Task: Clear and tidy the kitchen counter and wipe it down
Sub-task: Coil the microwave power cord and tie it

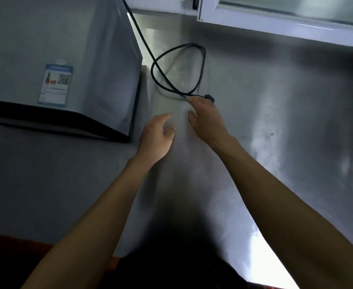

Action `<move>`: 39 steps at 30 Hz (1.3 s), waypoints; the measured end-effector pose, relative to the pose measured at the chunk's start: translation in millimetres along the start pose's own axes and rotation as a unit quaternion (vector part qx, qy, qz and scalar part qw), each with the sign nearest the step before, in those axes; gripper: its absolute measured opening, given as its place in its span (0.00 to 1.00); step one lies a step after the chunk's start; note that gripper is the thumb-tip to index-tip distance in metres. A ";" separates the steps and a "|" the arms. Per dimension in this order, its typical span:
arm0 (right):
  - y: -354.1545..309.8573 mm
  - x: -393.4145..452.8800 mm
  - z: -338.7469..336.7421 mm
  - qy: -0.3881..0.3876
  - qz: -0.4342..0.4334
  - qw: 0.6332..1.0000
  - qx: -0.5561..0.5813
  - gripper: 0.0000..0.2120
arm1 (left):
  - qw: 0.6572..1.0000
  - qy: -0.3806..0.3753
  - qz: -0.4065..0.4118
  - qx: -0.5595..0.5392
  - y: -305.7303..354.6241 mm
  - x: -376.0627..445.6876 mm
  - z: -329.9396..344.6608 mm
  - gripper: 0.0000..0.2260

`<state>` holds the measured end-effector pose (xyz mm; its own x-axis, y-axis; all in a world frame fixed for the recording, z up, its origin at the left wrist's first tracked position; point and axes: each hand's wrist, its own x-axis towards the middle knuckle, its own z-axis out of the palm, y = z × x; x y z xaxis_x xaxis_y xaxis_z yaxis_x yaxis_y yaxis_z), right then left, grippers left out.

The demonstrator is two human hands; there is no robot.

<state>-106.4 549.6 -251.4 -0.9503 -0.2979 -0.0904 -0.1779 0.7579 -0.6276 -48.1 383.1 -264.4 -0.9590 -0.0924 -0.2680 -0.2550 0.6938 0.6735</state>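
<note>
Far left: grey appliance [63,59] w/ blue-white sticker [55,84] sits on steel surface [275,122]. Left hand [155,136] hovers just beside it, fingers loosely curled, holding nothing. Black cable [200,65] runs from behind appliance, loops on surface. Right hand [205,117] reaches to cable's plug end [210,98], fingertips at it; can't tell if pinched. Window frame [275,24] at back right.

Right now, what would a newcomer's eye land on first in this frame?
First, the black power cord looped on the steel counter, running up behind the grey appliance at left. The right hand reaches its fingers to the cord's end by the plug; whether they grip it is unclear. The left hand hovers open beside the appliance's corner.
</note>
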 end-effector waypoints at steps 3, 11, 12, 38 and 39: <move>-6.5 26.4 13.1 0.005 -0.005 1.000 -0.029 0.21 | 1.000 0.011 -0.011 -0.015 -4.1 19.6 -4.0 0.18; -6.0 67.0 40.5 0.048 -0.025 0.992 -0.114 0.13 | 0.998 0.021 -0.015 -0.064 -17.7 34.4 -7.3 0.18; -5.0 69.6 41.7 0.052 -0.028 0.991 -0.121 0.10 | 0.997 0.019 -0.015 -0.068 -17.3 33.2 -8.4 0.18; -4.8 -128.0 -56.1 0.192 -0.062 0.979 0.022 0.04 | 0.958 -0.029 -0.019 -0.286 110.3 -48.2 -13.4 0.15; -1.7 -136.8 -56.2 0.189 -0.066 0.979 0.022 0.04 | 0.946 -0.043 -0.026 -0.320 119.7 -51.7 -12.1 0.14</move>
<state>9.5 621.6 -194.6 -0.9477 -0.1497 0.2818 -0.3031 0.6983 -0.6485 -30.5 462.3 -161.6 -0.9368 -0.0361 -0.3481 -0.3499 0.1132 0.9299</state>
